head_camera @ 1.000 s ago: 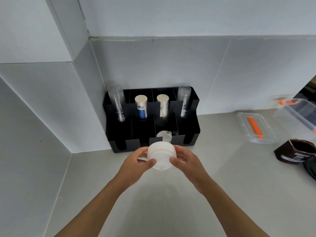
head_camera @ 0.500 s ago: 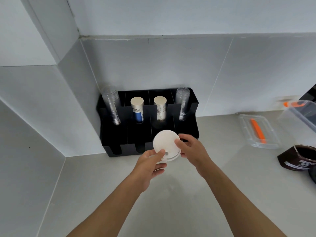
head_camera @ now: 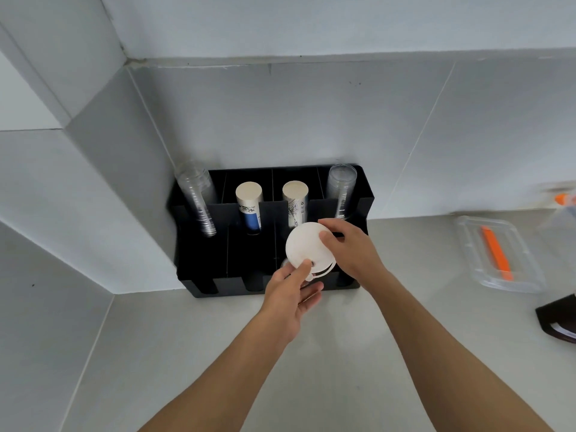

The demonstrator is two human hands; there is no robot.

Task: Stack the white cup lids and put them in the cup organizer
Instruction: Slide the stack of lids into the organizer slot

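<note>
A stack of white cup lids (head_camera: pixel 304 248) is held between both hands, tilted with its round face toward me, over the front right part of the black cup organizer (head_camera: pixel 202 269). My left hand (head_camera: pixel 291 294) grips the stack's lower edge with thumb on top. Its upper right edge is pinched by my right hand (head_camera: pixel 349 249). Another lid shows faintly in the compartment beneath the stack. The organizer's back row holds two stacks of clear cups (head_camera: pixel 196 198) at the ends and two stacks of paper cups (head_camera: pixel 249 207) in the middle.
The organizer stands in the corner against grey tiled walls on a grey counter (head_camera: pixel 218 353). A clear plastic container (head_camera: pixel 498 254) with an orange utensil lies at the right. A dark brown jar (head_camera: pixel 558 319) sits at the right edge.
Both hands carried the lid stack forward from above the counter to over the organizer's front compartment and turned it so the flat face points up at me.
</note>
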